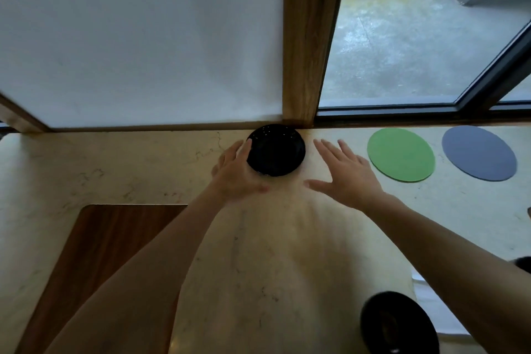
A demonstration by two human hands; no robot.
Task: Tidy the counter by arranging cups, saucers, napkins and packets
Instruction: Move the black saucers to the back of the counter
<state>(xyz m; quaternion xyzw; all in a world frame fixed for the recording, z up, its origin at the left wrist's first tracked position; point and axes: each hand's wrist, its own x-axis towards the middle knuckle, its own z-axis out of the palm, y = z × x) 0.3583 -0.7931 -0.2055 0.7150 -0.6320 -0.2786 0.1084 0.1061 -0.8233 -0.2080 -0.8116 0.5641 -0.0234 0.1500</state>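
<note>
Two bare forearms, no sleeves, bare hands

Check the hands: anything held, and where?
Left hand is at the black saucer, fingers along its left rim; a true grip versus a mere touch cannot be told. Right hand is spread open above the counter, holding nothing.
</note>
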